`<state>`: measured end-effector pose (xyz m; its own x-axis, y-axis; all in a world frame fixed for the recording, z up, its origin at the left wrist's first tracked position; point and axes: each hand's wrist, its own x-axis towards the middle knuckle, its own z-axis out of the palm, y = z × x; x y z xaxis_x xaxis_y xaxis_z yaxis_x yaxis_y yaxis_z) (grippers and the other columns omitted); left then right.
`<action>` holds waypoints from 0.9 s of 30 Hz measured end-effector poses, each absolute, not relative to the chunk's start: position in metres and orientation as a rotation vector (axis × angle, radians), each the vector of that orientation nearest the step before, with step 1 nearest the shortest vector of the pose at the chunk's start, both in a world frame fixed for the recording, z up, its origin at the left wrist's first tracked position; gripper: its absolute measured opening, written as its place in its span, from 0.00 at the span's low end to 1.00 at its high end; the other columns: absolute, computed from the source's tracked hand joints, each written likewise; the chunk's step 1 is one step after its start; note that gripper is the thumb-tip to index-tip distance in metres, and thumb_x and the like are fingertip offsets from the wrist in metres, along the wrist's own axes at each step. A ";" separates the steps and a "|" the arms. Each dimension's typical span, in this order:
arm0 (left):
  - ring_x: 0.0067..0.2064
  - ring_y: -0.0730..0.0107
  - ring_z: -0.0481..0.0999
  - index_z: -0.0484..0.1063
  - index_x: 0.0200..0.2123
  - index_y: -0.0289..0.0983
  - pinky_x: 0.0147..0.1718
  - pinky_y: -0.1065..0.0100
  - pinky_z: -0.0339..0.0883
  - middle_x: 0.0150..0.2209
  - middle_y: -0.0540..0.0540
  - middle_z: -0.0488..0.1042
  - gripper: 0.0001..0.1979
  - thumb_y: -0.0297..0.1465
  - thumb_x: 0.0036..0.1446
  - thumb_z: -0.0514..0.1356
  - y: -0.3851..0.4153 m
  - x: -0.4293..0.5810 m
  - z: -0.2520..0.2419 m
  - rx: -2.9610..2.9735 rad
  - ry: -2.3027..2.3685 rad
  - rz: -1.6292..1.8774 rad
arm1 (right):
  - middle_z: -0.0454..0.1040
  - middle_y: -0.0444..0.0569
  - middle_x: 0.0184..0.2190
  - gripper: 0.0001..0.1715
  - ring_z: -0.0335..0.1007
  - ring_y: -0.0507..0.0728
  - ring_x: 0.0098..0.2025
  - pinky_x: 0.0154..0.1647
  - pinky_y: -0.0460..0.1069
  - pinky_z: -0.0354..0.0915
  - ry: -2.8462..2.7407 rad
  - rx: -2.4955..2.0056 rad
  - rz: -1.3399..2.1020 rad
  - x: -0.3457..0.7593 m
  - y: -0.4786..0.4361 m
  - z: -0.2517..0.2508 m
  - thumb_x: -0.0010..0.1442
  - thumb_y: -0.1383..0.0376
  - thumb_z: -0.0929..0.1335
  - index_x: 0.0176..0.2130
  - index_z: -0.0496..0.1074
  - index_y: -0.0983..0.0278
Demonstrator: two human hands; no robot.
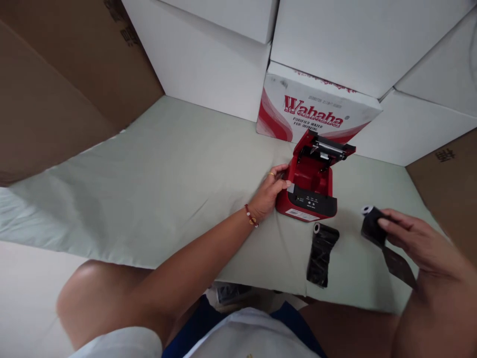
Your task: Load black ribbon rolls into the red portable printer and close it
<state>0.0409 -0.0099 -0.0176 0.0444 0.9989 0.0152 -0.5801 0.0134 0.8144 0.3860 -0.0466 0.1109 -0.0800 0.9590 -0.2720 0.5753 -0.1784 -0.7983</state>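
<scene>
A red and black label printer (307, 201) stands on the cloth with its lid (328, 148) raised, and its red inner bay shows. My left hand (270, 191) grips the printer's left side, thumb on the front top corner and fingers along the side. Off to the right, my right hand (413, 236) holds a roll of black ribbon (372, 226) with a white core above the cloth. A loose black strip hangs from that roll toward my wrist. Between the printer and me, a second black ribbon roll (322, 253) lies with its strip pulled toward the front edge.
A pale green cloth (167, 164) covers the work surface. Behind the printer stands a white and red Wahaha carton (316, 107), with white boxes (219, 59) stacked around it. Brown cardboard (74, 89) walls the left side, and another brown carton (447, 169) stands at right.
</scene>
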 end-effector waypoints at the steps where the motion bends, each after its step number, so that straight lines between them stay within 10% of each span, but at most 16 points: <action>1: 0.61 0.56 0.79 0.72 0.59 0.44 0.59 0.55 0.74 0.61 0.42 0.79 0.29 0.42 0.56 0.71 -0.011 0.042 -0.018 0.747 0.718 1.413 | 0.84 0.50 0.33 0.24 0.74 0.58 0.28 0.25 0.51 0.70 -1.734 -1.795 1.198 0.395 -0.048 0.105 0.53 0.40 0.81 0.39 0.86 0.53; 4: 0.56 0.59 0.80 0.72 0.59 0.43 0.57 0.56 0.74 0.58 0.42 0.80 0.26 0.50 0.63 0.66 -0.019 0.046 -0.017 0.762 0.780 1.452 | 0.88 0.53 0.39 0.29 0.84 0.65 0.39 0.39 0.57 0.80 -1.912 -1.826 1.220 0.407 -0.052 0.085 0.53 0.37 0.80 0.42 0.87 0.56; 9: 0.39 0.66 0.74 0.74 0.43 0.42 0.43 0.62 0.71 0.37 0.48 0.75 0.23 0.55 0.72 0.57 -0.040 0.048 -0.009 0.930 1.066 1.561 | 0.86 0.52 0.45 0.29 0.75 0.57 0.26 0.28 0.56 0.75 -2.054 -1.743 0.586 0.388 -0.064 0.062 0.62 0.40 0.76 0.52 0.86 0.55; 15: 0.29 0.70 0.61 0.63 0.28 0.42 0.31 0.65 0.61 0.27 0.53 0.62 0.22 0.45 0.74 0.56 -0.048 0.047 0.002 0.940 1.162 1.513 | 0.86 0.52 0.50 0.16 0.86 0.63 0.48 0.51 0.59 0.82 -2.364 -1.359 0.676 0.337 -0.077 0.040 0.69 0.56 0.73 0.54 0.84 0.54; 27: 0.35 0.68 0.69 0.69 0.40 0.41 0.38 0.64 0.66 0.35 0.50 0.71 0.13 0.41 0.76 0.54 -0.050 0.046 -0.001 1.274 1.309 1.628 | 0.87 0.51 0.41 0.27 0.80 0.60 0.34 0.31 0.52 0.75 -2.199 -1.452 0.849 0.331 -0.052 0.162 0.62 0.42 0.78 0.53 0.86 0.52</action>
<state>0.0461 -0.0498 -0.0008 -0.2886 0.9185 0.2702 0.0668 -0.2622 0.9627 0.3310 -0.0517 0.1618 -0.4000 0.9163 -0.0207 0.6926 0.2875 -0.6615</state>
